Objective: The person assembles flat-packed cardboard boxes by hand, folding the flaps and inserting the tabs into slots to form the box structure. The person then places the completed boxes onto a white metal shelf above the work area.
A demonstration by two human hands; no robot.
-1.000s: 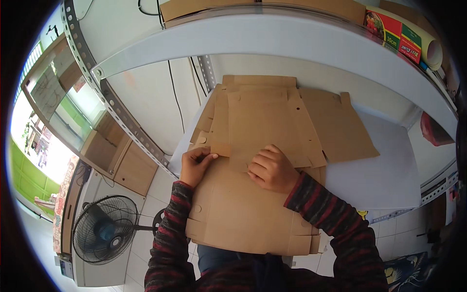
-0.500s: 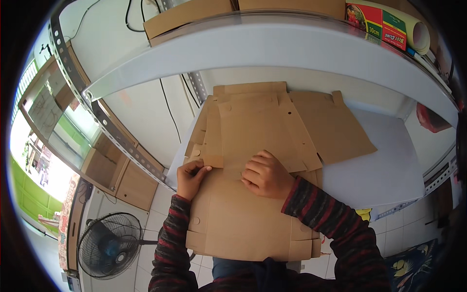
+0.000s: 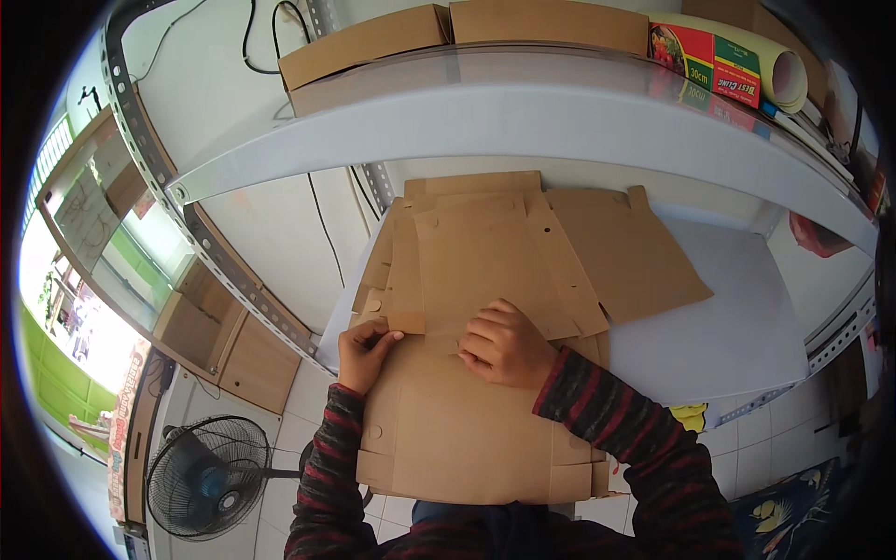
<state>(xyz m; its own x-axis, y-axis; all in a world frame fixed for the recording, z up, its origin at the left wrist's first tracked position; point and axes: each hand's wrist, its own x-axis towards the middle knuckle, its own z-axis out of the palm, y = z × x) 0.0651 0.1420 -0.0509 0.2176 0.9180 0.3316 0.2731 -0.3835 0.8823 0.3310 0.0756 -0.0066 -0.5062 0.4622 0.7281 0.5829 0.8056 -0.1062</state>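
Brown corrugated cardboard, a flat die-cut box blank (image 3: 467, 411), lies spread across the white tabletop (image 3: 737, 327) in front of me, its near end hanging over the edge toward my lap. More flat brown cardboard sheets (image 3: 625, 257) lie stacked under and behind it, fanned out to the right.

My left hand (image 3: 366, 350) sits at the blank's left edge, fingers curled over a small side flap (image 3: 403, 280), thumb and fingertips pinching it where it meets the main panel. That grip is nearly closed, on the thin board only. As I judge it, holding there keeps the fold line steady.

My right hand (image 3: 504, 345) rests knuckles-up on the middle of the blank, fingers bent and pressed down on the crease. It is closed loosely like a fist and holds nothing; it only bears on the board, which seems to pin the sheet flat.

A white shelf (image 3: 523, 103) arches above, carrying more brown flat boxes (image 3: 448, 33). Down at my left a black floor fan (image 3: 210, 476) stands on the tiled floor.
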